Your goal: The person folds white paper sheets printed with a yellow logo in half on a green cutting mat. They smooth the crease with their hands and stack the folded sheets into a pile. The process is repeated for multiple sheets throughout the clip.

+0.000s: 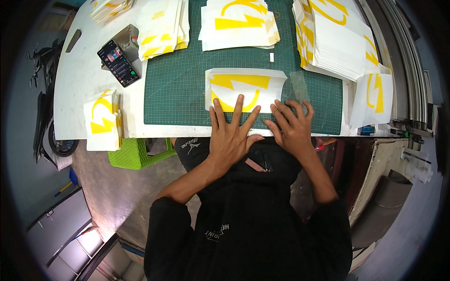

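Note:
In front of me, a white paper sheet or bag with yellow print (246,86) lies on the green cutting mat (178,93), its upper edge slightly raised. My left hand (232,133) rests spread across its lower part, fingertips pressing on the paper. Fingers apart, my right hand (293,124) sits at the paper's lower right corner, its index fingertip at the edge. A clear strip (298,86) lies beside the paper, just above the right fingers. Neither hand grasps anything.
Stacks of the same printed paper stand at the back middle (239,25), back left (164,28), right (337,47) and near left (101,119). A phone (118,63) leans on a grey holder (127,36). A small white piece (272,57) lies on the mat. Below the table sits a green stool (131,157).

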A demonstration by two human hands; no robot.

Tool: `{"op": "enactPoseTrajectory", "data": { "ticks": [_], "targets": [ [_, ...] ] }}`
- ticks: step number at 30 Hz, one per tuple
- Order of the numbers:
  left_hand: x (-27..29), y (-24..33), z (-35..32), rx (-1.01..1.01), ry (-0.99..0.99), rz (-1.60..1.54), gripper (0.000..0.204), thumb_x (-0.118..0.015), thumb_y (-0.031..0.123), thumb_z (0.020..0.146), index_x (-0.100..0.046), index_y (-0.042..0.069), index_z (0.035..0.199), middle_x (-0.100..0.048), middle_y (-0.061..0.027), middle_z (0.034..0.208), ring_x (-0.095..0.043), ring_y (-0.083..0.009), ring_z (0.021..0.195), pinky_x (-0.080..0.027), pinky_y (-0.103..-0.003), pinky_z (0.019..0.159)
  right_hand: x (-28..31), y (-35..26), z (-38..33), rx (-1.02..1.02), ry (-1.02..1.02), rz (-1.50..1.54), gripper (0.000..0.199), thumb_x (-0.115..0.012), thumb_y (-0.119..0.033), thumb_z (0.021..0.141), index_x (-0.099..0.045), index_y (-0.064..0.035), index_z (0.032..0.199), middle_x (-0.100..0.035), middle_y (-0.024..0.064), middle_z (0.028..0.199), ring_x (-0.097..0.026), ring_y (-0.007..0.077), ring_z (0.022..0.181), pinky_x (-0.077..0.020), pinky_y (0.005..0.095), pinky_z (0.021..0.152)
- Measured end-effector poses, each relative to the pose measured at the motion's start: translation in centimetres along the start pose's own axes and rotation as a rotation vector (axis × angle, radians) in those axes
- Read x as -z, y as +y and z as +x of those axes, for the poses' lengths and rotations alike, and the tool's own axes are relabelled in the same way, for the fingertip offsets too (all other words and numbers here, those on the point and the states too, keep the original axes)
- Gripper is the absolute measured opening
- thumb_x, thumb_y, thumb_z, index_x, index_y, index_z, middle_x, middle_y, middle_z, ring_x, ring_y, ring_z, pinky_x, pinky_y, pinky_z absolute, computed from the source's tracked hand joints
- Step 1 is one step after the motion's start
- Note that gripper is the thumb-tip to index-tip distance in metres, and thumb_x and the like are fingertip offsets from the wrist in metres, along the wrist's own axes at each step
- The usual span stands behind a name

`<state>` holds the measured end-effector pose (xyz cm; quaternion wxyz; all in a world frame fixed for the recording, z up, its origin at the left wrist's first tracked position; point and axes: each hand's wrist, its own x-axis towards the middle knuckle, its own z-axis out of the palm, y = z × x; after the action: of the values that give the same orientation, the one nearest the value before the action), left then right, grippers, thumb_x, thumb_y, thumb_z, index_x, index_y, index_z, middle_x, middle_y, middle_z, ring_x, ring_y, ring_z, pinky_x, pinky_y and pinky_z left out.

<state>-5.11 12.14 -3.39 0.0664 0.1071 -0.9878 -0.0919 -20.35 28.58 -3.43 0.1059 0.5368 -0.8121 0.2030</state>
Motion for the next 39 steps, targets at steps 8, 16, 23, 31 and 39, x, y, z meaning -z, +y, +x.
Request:
{"op": "enactPoseTrajectory", "data": {
  "ticks": [8,16,23,31,39],
  "targets": [
    [0.4,0.1,0.0,0.015,-0.031,0.021,0.078,-0.059,0.07,0.093,-0.046,0.033,0.16,-0.024,-0.0169,0.173,-0.023,-0.0702,0.144,-0.025,-0.082,0.111,2.0,-0.8,10.1,0.095,0.157,-0.046,0.042,-0.081,-0.026,0.087,-0.073,-0.0078,0.124,-0.068,0.01,0.124,-0.06,0.0316,0.116,-0.0327,0.0626,0.112],
    [0.6,0.4,0.3,0.034,-0.026,-0.005,0.074,-0.059,0.068,0.095,-0.048,0.033,0.158,-0.024,-0.0161,0.173,-0.022,-0.0685,0.146,-0.021,-0.083,0.112,-3.4,1.4,13.5,0.007,-0.043,0.072,0.029,-0.079,-0.017,0.088,-0.073,-0.0066,0.114,-0.071,0.0092,0.113,-0.064,0.0314,0.104,-0.0326,0.0568,0.114],
    [0.0,0.2,-0.1,0.063,-0.078,0.001,0.073,-0.058,0.064,0.097,-0.052,0.021,0.156,-0.026,-0.0171,0.172,-0.019,-0.0684,0.147,-0.015,-0.082,0.115,-2.8,-3.0,6.9,0.02,-0.08,0.221,0.043,-0.07,-0.032,0.097,-0.07,0.0018,0.123,-0.061,0.0203,0.143,-0.053,0.0374,0.137,-0.0277,0.0658,0.119],
    [0.7,0.5,0.2,0.066,-0.035,-0.066,0.066,-0.061,0.055,0.099,-0.057,0.015,0.151,-0.03,-0.02,0.17,-0.021,-0.0688,0.146,-0.017,-0.08,0.116,-4.0,-2.3,6.6,-0.067,-0.152,0.12,0.066,-0.054,-0.045,0.106,-0.055,0.0074,0.146,-0.047,0.0238,0.16,-0.038,0.0398,0.153,-0.0185,0.0653,0.125],
    [2.8,-3.7,2.3,-0.08,0.028,0.045,0.049,-0.067,0.027,0.096,-0.063,0.004,0.139,-0.061,-0.0165,0.148,-0.065,-0.0464,0.119,-0.037,-0.06,0.119,-3.6,-1.6,7.2,-0.061,-0.168,0.169,0.058,-0.05,-0.038,0.109,-0.055,0.0069,0.146,-0.047,0.024,0.159,-0.038,0.0393,0.153,-0.0209,0.062,0.126]
  ]
}}
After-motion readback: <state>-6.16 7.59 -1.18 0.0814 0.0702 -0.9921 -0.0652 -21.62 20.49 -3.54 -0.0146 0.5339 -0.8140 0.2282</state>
